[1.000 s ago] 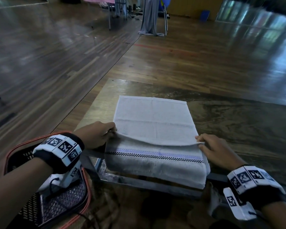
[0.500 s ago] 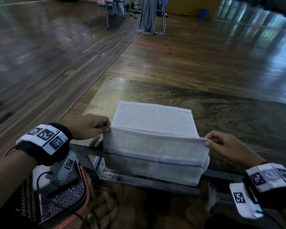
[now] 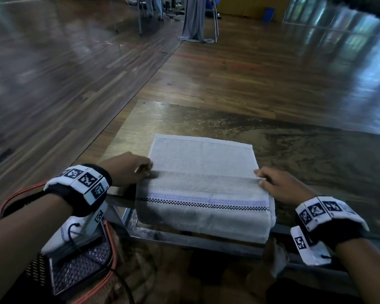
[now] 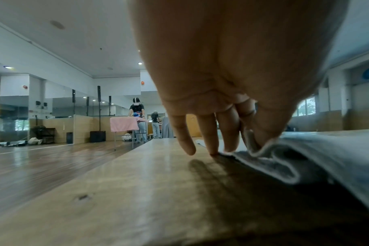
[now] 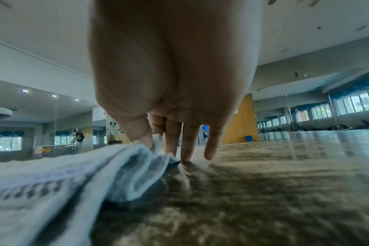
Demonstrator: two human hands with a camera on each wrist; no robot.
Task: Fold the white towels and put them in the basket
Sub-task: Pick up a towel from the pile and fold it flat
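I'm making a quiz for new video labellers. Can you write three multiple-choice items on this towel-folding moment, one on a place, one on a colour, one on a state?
1. Where is the basket?
A. on the table beyond the towel
B. low at the person's left, beside the table
C. under the right wrist

2. What colours are the towel's stripes?
A. red and green
B. yellow and brown
C. a pale purple band over a black checked line

3. How are the hands holding the towel?
A. both lie flat on its middle
B. the left hand and right hand each pinch an end of the folded edge
C. only one hand touches it

Answers
1. B: its orange rim shows under the left forearm, off the table.
2. C: the head view shows both near the front edge.
3. B: each wrist view shows thumb and finger closed on cloth.
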